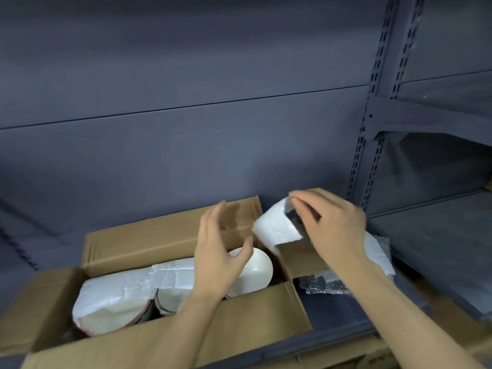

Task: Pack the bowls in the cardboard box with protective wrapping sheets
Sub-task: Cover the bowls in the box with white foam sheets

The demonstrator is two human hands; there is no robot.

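An open cardboard box [159,235] sits on a grey shelf, its flaps spread out. Inside stand several cream bowls on edge, some covered by white foam wrapping sheets [138,283]. One bare cream bowl [259,272] shows at the box's right end. My left hand [218,251] hovers just above that bowl with fingers spread and relaxed, holding nothing. My right hand [330,222] pinches the top corner of a white foam sheet [277,227] and holds it up over the box's right flap.
More white foam sheets [378,251] and a piece of bubble wrap [324,287] lie on the shelf to the right of the box. Grey slotted shelf uprights [372,129] rise at the right. The grey back panel stands close behind the box.
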